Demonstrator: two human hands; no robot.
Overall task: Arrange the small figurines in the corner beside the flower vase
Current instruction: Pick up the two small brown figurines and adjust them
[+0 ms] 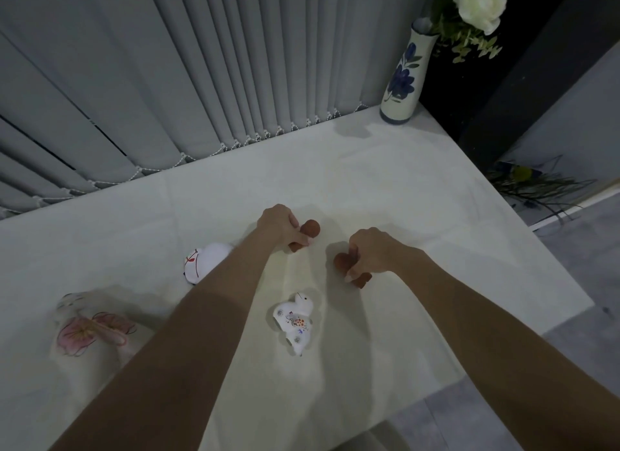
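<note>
Head view: each hand's grip grasps one brown clay figurine, left hand [280,224] on the left-hand figurine [307,234], right hand [369,252] on the right-hand figurine [349,266], mid-bench; next, I judge, carry both to the far right corner beside the blue-flowered white vase [404,78].

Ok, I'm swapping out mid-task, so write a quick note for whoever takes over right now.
Left hand: closed on a brown figurine.
Right hand: closed on a second brown figurine.
Both are mid-table, far from the flower vase in the far right corner.
Two white figurines lie on the cloth: one between the forearms, one left of the left arm.
Done: nothing placed by the vase.
Left: move all four there.
</note>
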